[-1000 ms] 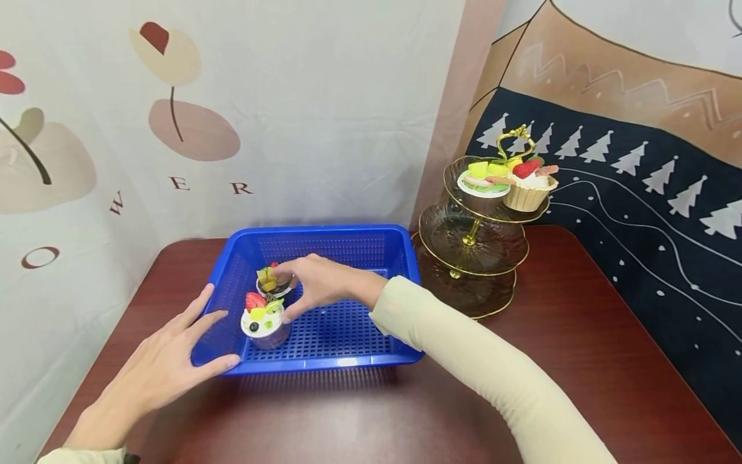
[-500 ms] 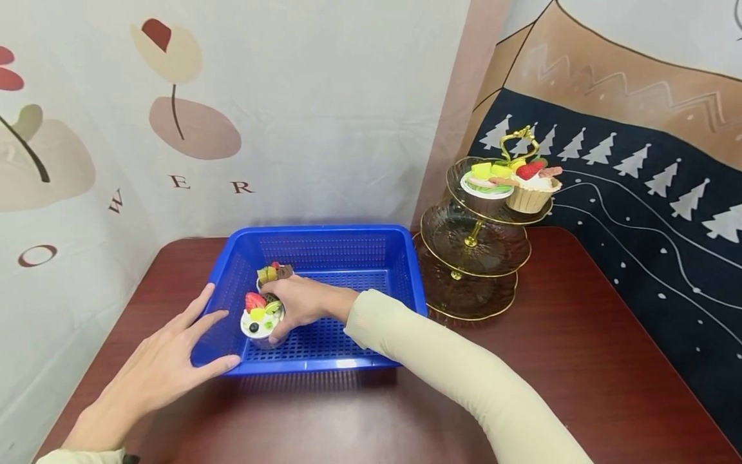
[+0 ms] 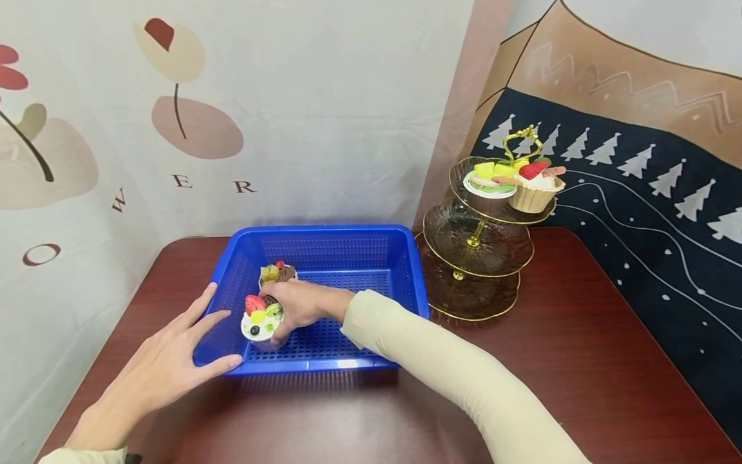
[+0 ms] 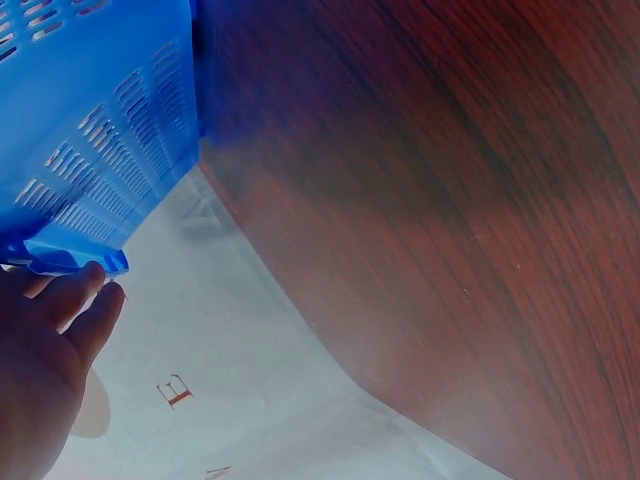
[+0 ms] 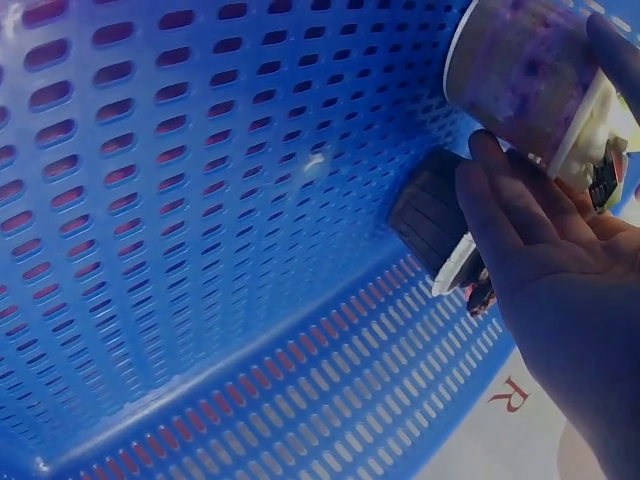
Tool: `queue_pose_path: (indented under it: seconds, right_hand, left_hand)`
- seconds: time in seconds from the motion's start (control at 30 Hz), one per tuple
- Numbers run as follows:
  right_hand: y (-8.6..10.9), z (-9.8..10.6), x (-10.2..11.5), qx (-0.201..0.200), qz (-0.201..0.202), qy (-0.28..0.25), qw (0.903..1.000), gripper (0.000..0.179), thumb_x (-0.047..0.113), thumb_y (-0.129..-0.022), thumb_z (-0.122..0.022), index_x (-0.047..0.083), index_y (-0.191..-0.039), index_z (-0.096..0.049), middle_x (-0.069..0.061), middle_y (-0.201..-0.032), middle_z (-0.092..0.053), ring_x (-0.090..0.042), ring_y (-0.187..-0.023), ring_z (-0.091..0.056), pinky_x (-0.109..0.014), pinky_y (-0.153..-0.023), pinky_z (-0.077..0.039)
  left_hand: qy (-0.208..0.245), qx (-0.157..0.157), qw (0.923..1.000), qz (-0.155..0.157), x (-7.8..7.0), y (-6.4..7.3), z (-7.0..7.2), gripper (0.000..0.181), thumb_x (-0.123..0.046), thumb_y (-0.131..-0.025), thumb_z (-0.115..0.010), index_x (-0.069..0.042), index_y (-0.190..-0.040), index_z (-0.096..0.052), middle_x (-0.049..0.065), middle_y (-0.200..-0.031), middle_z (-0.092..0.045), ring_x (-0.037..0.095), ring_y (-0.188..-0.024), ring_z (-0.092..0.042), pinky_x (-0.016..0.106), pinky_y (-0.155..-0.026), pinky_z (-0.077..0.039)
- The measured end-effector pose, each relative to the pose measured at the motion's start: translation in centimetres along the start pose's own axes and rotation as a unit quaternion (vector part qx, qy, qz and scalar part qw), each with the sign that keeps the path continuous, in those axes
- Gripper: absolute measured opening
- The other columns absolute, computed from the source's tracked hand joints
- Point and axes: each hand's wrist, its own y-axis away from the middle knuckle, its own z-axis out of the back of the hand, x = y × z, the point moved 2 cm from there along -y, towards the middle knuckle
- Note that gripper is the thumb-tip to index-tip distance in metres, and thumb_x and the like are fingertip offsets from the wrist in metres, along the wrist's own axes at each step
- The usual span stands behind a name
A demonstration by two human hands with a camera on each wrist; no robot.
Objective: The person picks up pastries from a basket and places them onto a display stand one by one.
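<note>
My right hand (image 3: pixel 297 307) reaches into the blue plastic basket (image 3: pixel 321 366) and grips a dessert cup (image 3: pixel 255 325) topped with white cream, strawberry and other fruit. Its thumb is on the near side, the fingers on the far side, as the right wrist view also shows around the cup (image 5: pixel 520 85). Just behind stands a second cupcake (image 3: pixel 270 273) with yellow fruit and chocolate on top; its dark base (image 5: pixel 428 212) shows beside my fingers. My left hand (image 3: pixel 168 361) rests with spread fingers on the basket's left rim, fingertips (image 4: pixel 108 295) at its edge.
To the right of the basket stands a three-tier stand (image 3: pixel 475 248) of dark, gold-rimmed plates. Its top tier carries two fruit-topped cupcakes, one in a white-rimmed cup (image 3: pixel 493 187) and one in a beige cup (image 3: pixel 536 196). Printed cloths (image 3: pixel 324 116) hang behind the table (image 3: pixel 324 419).
The right hand has moved left and down onto the nearer dessert cup and now grips it. The left hand has stayed on the basket rim.
</note>
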Motion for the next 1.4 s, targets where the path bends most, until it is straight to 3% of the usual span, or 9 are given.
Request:
queue_pose_path:
  seconds: [0.37,0.57,0.77,0.9,1.1,1.27,1.4]
  right_hand:
    - [1.4,1.6,0.9,-0.005,0.027,-0.041,0.9988,0.064,0.023,-0.074,-0.087,0.009,-0.125,-0.052,0.005,-0.101,-0.058,-0.006,-0.088,-0.056,-0.011,-0.075,-0.044]
    - [3.6,4.5,1.2,-0.046,0.047,-0.091,0.9937,0.069,0.026,-0.077,-0.084,0.009,-0.135,-0.050,0.005,-0.111,-0.059,-0.005,-0.092,-0.057,-0.013,-0.078,-0.047]
    - [6.6,7.3,0.9,-0.121,0.038,-0.119,0.9848,0.074,0.029,-0.078,-0.086,0.008,-0.140,-0.051,0.002,-0.120,-0.060,-0.009,-0.100,-0.057,-0.017,-0.083,-0.047]
    - [8.9,8.3,0.4,-0.171,-0.002,-0.131,0.9764,0.076,0.035,-0.076,-0.088,0.011,-0.139,-0.053,0.003,-0.120,-0.062,-0.010,-0.100,-0.057,-0.021,-0.084,-0.048]
    - [12.7,8.6,-0.7,-0.252,-0.047,-0.106,0.9607,0.076,0.037,-0.070,-0.091,0.014,-0.135,-0.058,0.004,-0.114,-0.066,-0.009,-0.095,-0.059,-0.026,-0.081,-0.049]
    - [16.0,8.6,-2.0,-0.320,-0.054,-0.093,0.9413,0.074,0.036,-0.067,-0.094,0.013,-0.130,-0.062,0.003,-0.109,-0.069,-0.011,-0.089,-0.062,-0.032,-0.077,-0.053]
    - [18.2,8.6,-3.0,-0.374,-0.058,-0.109,0.9191,0.072,0.032,-0.070,-0.092,0.010,-0.131,-0.062,-0.001,-0.109,-0.070,-0.015,-0.086,-0.065,-0.036,-0.076,-0.056]
  left_hand:
    - [0.000,-0.009,1.0000,-0.002,-0.1,0.2,0.0,0.075,-0.060,-0.084,-0.070,-0.008,-0.137,-0.058,0.005,-0.166,-0.016,0.047,-0.126,-0.049,0.066,-0.082,-0.048]
    - [0.004,0.004,0.9999,0.009,0.0,0.2,0.1,0.077,-0.062,-0.085,-0.068,-0.008,-0.139,-0.056,0.004,-0.167,-0.012,0.048,-0.127,-0.047,0.067,-0.084,-0.046]
    - [0.000,0.013,0.9998,0.014,0.0,0.2,0.1,0.079,-0.063,-0.085,-0.067,-0.007,-0.139,-0.056,0.003,-0.167,-0.009,0.049,-0.128,-0.047,0.068,-0.084,-0.046]
    - [-0.002,0.008,0.9999,0.009,0.0,0.1,0.1,0.078,-0.063,-0.085,-0.068,-0.007,-0.138,-0.057,0.003,-0.167,-0.009,0.049,-0.128,-0.047,0.067,-0.084,-0.046]
    - [0.001,0.014,0.9998,0.014,0.0,0.0,0.1,0.079,-0.064,-0.085,-0.067,-0.007,-0.139,-0.056,0.002,-0.168,-0.008,0.050,-0.128,-0.046,0.068,-0.085,-0.045]
    - [0.003,0.017,0.9997,0.015,0.0,0.0,0.1,0.079,-0.063,-0.085,-0.067,-0.007,-0.140,-0.055,0.002,-0.168,-0.007,0.051,-0.128,-0.046,0.069,-0.084,-0.045]
    - [0.002,0.020,0.9996,0.018,0.0,0.0,0.1,0.080,-0.064,-0.085,-0.066,-0.007,-0.140,-0.055,0.003,-0.168,-0.006,0.052,-0.127,-0.046,0.069,-0.083,-0.045]
